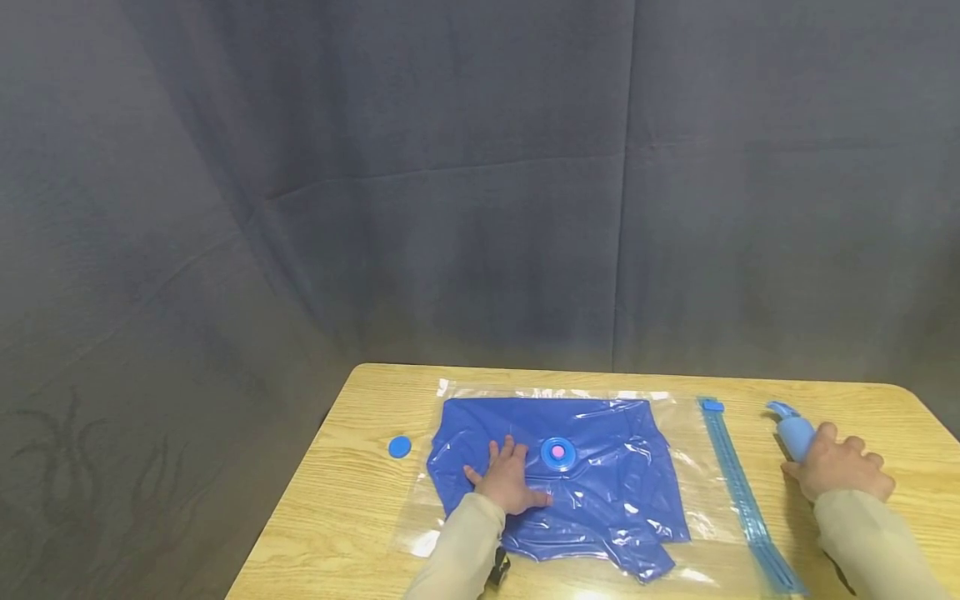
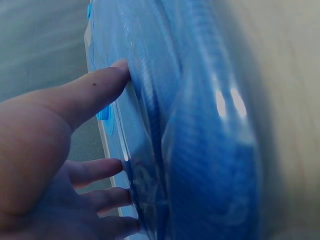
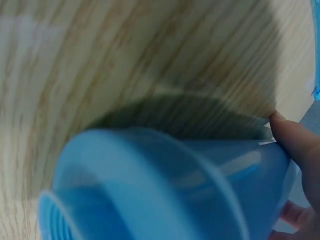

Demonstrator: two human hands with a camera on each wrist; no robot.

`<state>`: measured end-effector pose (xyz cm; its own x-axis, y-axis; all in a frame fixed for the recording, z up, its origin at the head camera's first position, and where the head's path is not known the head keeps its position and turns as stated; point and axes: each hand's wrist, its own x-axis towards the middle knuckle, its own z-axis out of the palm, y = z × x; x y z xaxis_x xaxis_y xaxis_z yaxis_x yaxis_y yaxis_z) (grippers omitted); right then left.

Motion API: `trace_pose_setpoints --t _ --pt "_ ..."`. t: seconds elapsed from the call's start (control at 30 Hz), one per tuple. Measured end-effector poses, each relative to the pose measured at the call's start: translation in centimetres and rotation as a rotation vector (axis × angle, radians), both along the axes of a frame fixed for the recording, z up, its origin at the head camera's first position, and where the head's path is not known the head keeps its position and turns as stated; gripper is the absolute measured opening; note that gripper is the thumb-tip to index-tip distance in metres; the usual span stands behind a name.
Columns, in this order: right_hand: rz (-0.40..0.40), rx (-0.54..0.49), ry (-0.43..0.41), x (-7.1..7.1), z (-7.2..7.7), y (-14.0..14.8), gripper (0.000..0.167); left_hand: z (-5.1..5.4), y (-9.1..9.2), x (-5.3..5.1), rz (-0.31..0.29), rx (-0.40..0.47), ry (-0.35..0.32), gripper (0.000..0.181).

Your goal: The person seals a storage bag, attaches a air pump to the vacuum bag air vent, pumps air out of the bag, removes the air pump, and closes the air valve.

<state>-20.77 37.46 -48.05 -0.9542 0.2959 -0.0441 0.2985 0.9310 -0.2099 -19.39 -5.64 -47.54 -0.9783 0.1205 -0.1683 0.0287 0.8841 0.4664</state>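
A clear plastic vacuum storage bag lies flat with a folded blue garment inside. My left hand rests on the bag with spread fingers, left of its round blue valve with a pink centre. The left wrist view shows the thumb and fingertips touching the plastic. At the right side of the table, my right hand grips a light-blue hand pump. Its wide round end and short threaded spout show in the right wrist view, with the thumb against the body.
A blue round cap lies on the wooden table left of the bag. The bag's blue zip strip, with a slider at its far end, runs between bag and pump. A grey curtain hangs behind the table.
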Motion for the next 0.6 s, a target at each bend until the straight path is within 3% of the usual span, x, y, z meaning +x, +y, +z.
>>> trace_pose_setpoints --t 0.27,0.6 --pt "-0.005 0.016 0.034 0.2 -0.2 0.1 0.078 -0.1 0.1 -0.2 -0.002 -0.007 0.001 0.087" --pt "0.016 0.065 0.176 0.3 1.1 -1.2 0.081 -0.2 0.1 -0.2 0.003 0.0 -0.002 0.087"
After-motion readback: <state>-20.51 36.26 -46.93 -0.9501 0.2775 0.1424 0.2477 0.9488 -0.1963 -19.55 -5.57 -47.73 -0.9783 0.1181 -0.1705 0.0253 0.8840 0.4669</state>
